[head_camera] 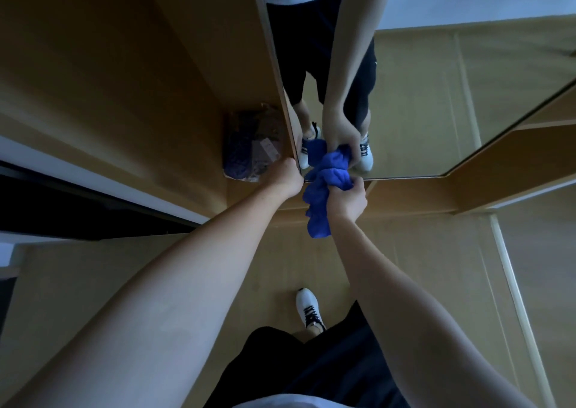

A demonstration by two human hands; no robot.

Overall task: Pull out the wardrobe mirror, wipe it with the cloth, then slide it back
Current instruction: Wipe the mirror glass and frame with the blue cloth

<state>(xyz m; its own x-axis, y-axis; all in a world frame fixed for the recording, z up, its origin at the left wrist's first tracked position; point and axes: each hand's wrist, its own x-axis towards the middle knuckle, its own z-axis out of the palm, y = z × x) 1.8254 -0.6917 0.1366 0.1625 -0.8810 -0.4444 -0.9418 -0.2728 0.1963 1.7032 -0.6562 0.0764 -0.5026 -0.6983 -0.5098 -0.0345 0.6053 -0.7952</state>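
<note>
Meanwhile the left hand (288,175) grips the mirror (405,102) edge, the safest hold on fragile glass, while the right hand (346,197) clutches the soft cloth (324,176).

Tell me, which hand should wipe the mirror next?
Probably the right hand: it already grips the blue cloth, bunched against the mirror. The left hand holds the mirror's edge, seemingly steadying it.

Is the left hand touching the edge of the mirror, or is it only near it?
Touching. In the head view the left hand is curled around the lower left edge of the mirror, with no gap visible between them.
</note>
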